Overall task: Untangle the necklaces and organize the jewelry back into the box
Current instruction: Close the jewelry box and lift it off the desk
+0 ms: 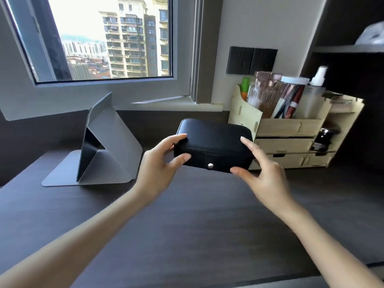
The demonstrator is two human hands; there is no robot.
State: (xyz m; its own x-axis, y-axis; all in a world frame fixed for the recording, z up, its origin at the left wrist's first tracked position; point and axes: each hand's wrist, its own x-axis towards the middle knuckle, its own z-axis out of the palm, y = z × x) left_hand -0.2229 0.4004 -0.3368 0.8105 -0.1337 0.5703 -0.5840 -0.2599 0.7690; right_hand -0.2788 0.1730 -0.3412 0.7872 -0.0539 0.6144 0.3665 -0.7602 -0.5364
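- The closed box is pinched at its ends by the left hand and right hand.
- It is best laid flat on the table before the snap is undone.

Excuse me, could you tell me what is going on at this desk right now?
A person holds a closed black jewelry box at both ends, the left hand and right hand each pinching it between thumb and fingers. Its snap button is fastened, so no jewelry shows yet. A wooden organizer stands just to its right on the dark desk.
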